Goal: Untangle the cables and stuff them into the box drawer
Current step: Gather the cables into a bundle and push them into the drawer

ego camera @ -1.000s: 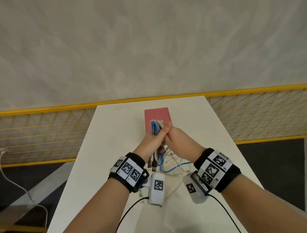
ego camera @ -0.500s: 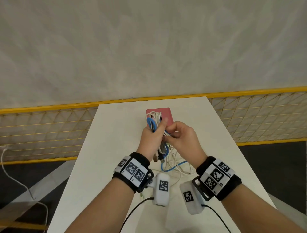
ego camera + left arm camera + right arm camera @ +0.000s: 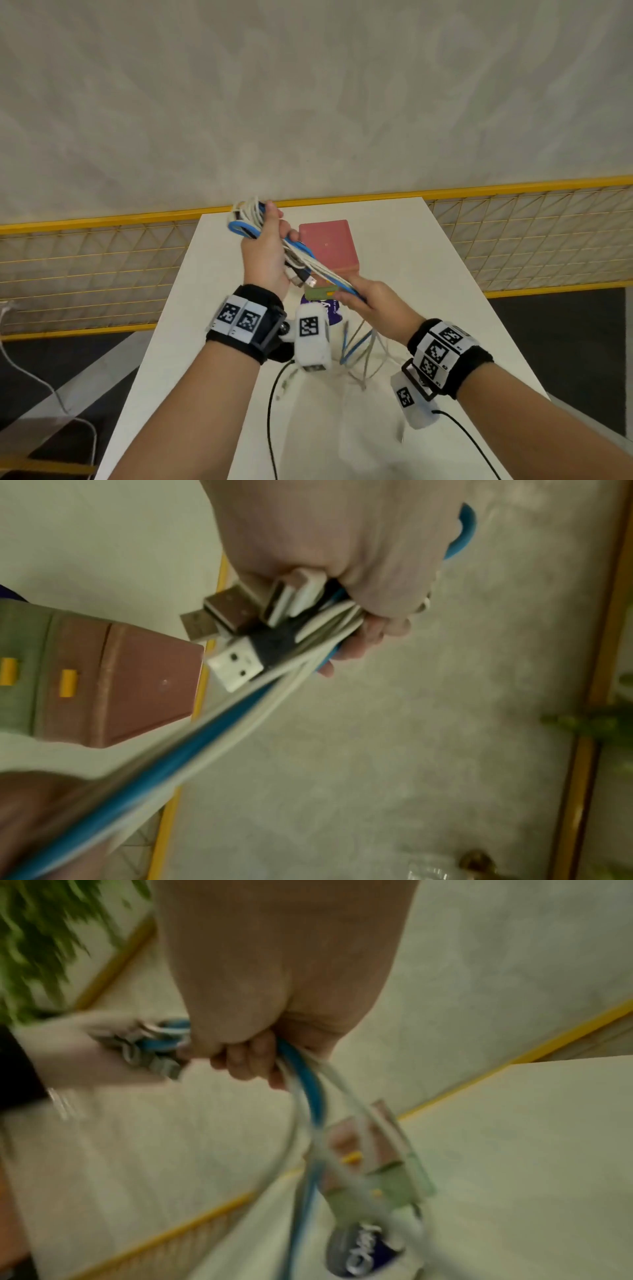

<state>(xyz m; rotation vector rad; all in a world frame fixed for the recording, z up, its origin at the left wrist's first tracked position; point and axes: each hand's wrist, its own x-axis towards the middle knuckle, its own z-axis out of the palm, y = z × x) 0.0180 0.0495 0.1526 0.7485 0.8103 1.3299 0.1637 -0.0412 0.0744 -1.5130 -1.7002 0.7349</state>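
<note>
left hand (image 3: 265,255) grips looped cables (image 3: 301,257); right hand (image 3: 373,301) pinches their strands lower down.

In my left hand (image 3: 335,542) the cables (image 3: 240,723) feel smooth, rubbery; their plugs (image 3: 236,666) shiny metal. Beside my fingers, a matt plastic box (image 3: 329,246).

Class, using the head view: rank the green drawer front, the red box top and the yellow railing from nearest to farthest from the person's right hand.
From the right hand:
1. Green drawer front, just left of the fingers.
2. Red box top, beyond it, toward the table's far end.
3. Yellow railing, past the table's far edge.
</note>
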